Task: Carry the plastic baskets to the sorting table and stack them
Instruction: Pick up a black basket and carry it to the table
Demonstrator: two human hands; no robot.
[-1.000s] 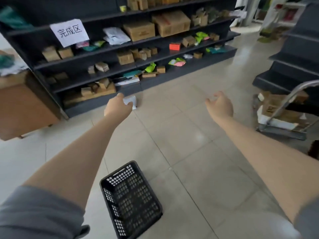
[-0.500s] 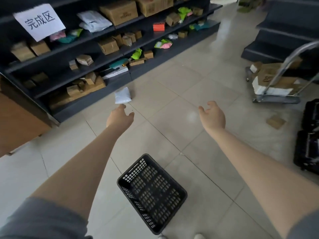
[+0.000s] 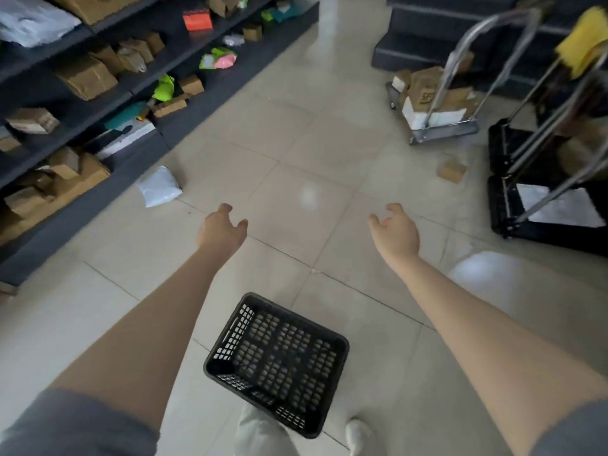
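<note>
Black perforated plastic basket [image 3: 276, 363] rests upright on the pale tiled floor [image 3: 312, 153], near the person's feet. Left hand [image 3: 221, 229] and right hand [image 3: 396, 232] extend forward above the floor, fingers loosely spread, grasping nothing, both well apart from the basket.

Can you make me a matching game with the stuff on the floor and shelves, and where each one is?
Things:
1. black basket
2. white parcel bag
3. small cardboard box
4. orange box

Places:
A. up on a dark shelf
B. on the floor beside the bottom of the shelves
C. on the floor near the trolleys
D. on the floor just in front of the person's feet

Pairs: 1-D, 2-B, 3-C, 4-A
</note>
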